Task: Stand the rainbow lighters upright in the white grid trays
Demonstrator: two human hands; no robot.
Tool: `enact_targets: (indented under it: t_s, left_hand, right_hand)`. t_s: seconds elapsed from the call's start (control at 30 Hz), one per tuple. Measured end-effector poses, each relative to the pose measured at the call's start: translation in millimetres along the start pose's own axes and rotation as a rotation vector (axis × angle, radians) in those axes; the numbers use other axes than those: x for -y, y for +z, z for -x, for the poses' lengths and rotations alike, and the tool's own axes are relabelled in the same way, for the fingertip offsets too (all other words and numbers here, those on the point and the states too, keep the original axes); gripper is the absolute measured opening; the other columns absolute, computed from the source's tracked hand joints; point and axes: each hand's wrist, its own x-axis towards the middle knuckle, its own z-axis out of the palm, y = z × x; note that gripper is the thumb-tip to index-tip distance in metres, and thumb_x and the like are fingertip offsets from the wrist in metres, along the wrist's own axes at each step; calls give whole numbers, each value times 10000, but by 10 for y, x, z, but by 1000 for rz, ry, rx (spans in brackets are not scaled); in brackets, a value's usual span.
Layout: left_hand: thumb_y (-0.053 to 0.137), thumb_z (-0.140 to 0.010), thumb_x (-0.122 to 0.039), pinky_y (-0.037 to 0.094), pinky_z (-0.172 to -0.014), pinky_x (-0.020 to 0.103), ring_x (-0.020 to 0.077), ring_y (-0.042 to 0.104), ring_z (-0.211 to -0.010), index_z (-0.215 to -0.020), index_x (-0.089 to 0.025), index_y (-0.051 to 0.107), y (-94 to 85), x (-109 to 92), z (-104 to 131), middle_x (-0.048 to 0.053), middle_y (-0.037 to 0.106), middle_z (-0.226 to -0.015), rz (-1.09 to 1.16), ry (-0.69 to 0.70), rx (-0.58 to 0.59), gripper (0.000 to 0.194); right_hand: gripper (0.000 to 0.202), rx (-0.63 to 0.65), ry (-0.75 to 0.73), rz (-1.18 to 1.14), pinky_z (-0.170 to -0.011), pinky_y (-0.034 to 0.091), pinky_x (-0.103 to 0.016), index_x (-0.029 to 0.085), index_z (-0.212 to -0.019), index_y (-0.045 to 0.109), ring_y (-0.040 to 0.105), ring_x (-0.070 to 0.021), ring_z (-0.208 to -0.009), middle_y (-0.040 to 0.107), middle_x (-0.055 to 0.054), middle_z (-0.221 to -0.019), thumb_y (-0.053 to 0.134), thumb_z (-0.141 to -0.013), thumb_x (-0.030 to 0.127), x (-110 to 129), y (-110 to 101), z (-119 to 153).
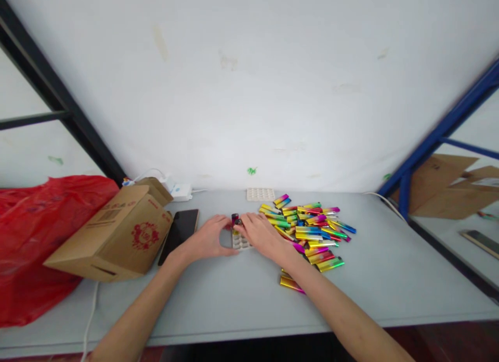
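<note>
A small pale tray with rows of round holes point(240, 242) lies on the grey table between my hands. A few shiny lighters with dark tops point(234, 217) stand upright at its far left end. My left hand point(212, 237) curves around the tray's left side, thumb apart from the fingers, fingertips against the standing lighters. My right hand point(260, 232) reaches over the tray, its fingers closed on a lighter whose dark top point(238, 222) shows; the rest is hidden. To the right spreads a loose pile of metallic, multicoloured lighters point(310, 231), partly behind my right forearm.
A second holed tray point(260, 194) lies near the wall. Left of my hands are a black phone point(179, 234), an open cardboard box point(120, 232) and a red plastic bag point(47, 242). A white cable point(91, 315) hangs over the front edge. Blue metal framing point(405, 193) borders the right.
</note>
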Motion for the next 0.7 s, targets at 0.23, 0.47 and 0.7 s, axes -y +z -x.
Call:
enact_targets:
  t_s: [0.23, 0.47, 0.7]
  left_hand:
    - [915, -666, -537, 556, -960, 443, 320, 679, -1022, -952, -225, 635, -2, 7, 6, 71, 705, -1047, -2, -1, 4, 508]
    - [913, -661, -576, 576, -956, 460, 337, 693, -1035, -963, -227, 653, -16, 19, 5, 88, 717, -1073, 11, -10, 2, 530]
    - [919, -660, -565, 583, -968, 468, 347, 698, -1053, -954, -239, 657, -22, 10, 14, 88, 723, -1093, 18, -1, -2, 511]
  right_hand:
    - [343, -10, -1, -74, -1003, 469, -411, 166, -1091, 726, 722, -263, -1025, 772, -93, -1035, 546, -1137, 454, -33, -24, 31]
    - [241, -63, 282, -166, -992, 498, -370, 159, -1122, 728, 697, -252, -1074, 754, -118, -1114, 510, -1136, 261, -907, -184, 159]
    - [495, 111, 692, -65, -1065, 477, -424, 138, -1342, 646, 655, -334, -1243, 695, -209, -1297, 624, -1061, 545, -1541, -120, 158]
